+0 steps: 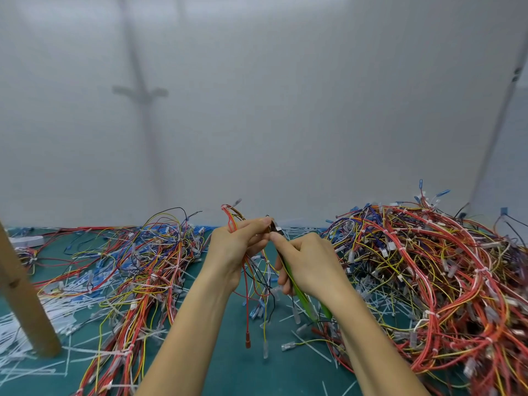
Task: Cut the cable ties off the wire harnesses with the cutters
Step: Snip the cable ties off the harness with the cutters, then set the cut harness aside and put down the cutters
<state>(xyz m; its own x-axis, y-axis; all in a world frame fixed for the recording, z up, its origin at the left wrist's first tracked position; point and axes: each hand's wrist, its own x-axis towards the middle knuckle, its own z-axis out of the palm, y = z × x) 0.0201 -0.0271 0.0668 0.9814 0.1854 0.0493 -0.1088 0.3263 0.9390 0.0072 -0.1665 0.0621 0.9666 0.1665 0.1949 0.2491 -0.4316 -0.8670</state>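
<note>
My left hand (234, 247) holds a small wire harness (254, 278) above the green mat, its red, yellow, black and white wires hanging down with connectors at their ends. My right hand (308, 264) grips the green-handled cutters (300, 292). The metal jaws (276, 228) sit at the top of the harness, right beside my left fingertips. My right index finger lies along the cutter head. Whatever the jaws bite on is hidden by my fingers.
A large heap of tied harnesses (434, 275) fills the right side. A flatter spread of harnesses (137, 267) lies at left. Cut white cable ties (34, 318) litter the green mat (237, 367). A wooden post (25, 298) stands at far left; a white sheet hangs behind.
</note>
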